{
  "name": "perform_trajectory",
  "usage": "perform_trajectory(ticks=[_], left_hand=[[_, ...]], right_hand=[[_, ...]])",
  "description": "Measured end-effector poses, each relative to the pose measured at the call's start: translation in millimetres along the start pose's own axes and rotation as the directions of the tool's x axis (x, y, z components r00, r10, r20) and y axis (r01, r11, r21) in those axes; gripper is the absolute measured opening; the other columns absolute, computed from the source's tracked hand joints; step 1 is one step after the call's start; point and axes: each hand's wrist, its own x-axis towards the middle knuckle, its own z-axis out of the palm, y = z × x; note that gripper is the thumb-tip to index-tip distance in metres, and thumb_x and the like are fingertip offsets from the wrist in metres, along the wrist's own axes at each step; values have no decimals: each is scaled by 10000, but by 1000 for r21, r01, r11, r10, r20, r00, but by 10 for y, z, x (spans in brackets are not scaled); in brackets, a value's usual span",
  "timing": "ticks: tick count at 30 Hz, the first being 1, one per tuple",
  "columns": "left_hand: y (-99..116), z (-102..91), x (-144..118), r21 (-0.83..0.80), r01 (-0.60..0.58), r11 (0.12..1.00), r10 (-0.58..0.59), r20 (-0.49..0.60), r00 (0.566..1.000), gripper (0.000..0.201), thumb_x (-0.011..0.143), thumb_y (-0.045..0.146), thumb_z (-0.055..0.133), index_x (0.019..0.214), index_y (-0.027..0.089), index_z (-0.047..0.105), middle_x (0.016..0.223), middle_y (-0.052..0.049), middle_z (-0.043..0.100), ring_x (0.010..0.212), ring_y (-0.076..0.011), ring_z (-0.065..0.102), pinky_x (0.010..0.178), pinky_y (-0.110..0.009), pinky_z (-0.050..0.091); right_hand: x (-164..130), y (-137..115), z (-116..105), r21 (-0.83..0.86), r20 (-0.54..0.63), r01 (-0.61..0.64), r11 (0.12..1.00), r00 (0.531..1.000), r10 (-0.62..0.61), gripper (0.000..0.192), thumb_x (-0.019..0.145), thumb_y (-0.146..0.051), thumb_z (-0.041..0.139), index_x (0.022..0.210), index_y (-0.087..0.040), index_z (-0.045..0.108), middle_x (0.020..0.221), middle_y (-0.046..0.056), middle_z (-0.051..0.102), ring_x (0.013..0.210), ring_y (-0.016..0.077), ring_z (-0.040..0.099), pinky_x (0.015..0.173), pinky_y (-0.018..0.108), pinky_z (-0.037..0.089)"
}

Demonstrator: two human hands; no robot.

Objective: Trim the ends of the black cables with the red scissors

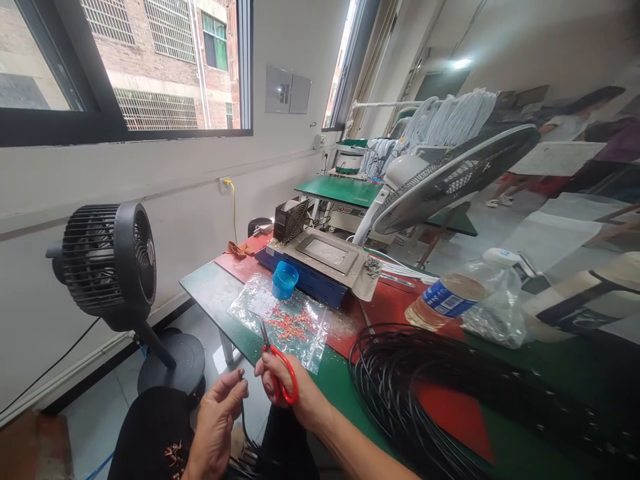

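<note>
My left hand pinches a thin black cable close to its end, which pokes up between thumb and fingertips. The rest of that cable hangs down toward several more black cables at my lap. Just to its right, my right hand is closed around red-handled scissors, their dark blades pointing up and away from me. Beyond the blades, a clear plastic bag lies flat on the table with small red and orange scraps scattered over it. A blue plastic cup stands at the bag's far side.
Behind the cup sits a blue solder pot machine with a small fan. A large coil of black cable covers the table's right, near a bottle of yellowish liquid. Fans stand left and back right. Someone is at the far right.
</note>
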Motion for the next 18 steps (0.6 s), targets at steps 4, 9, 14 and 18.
perform_trajectory(ticks=[4, 9, 14, 18], left_hand=[[42, 28, -47, -29, 26, 999, -26, 2, 1000, 343, 489, 224, 821, 803, 167, 697, 631, 30, 667, 612, -66, 559, 589, -156, 445], [134, 60, -135, -40, 86, 996, -84, 44, 996, 281, 588, 215, 765, 854, 197, 674, 810, -22, 727, 801, -127, 635, 666, -189, 477], [202, 84, -228, -87, 84, 993, -82, 32, 996, 273, 630, 180, 730, 893, 199, 659, 777, -34, 728, 805, -136, 659, 664, -181, 506], [265, 132, -316, -132, 54, 990, -55, -2, 998, 259, 632, 82, 700, 861, 202, 675, 745, -10, 719, 676, -98, 652, 587, -152, 511]], right_hand=[[22, 49, -18, -177, -42, 43, 983, 998, -52, 317, 726, -442, 607, 730, -125, 582, 483, -49, 451, 418, 60, 404, 407, 175, 301], [3, 166, 2, -341, -34, 85, 936, 994, -102, 276, 733, -409, 603, 753, -134, 612, 562, -32, 464, 502, 76, 434, 477, 190, 364], [-49, 174, 49, -410, 50, 161, 898, 987, -154, 273, 728, -399, 632, 794, -134, 623, 576, -34, 463, 528, 78, 404, 502, 195, 325], [-116, 171, 180, -472, 101, 298, 830, 953, -285, 245, 694, -325, 642, 580, -136, 534, 535, -56, 364, 531, 68, 315, 489, 198, 252]])
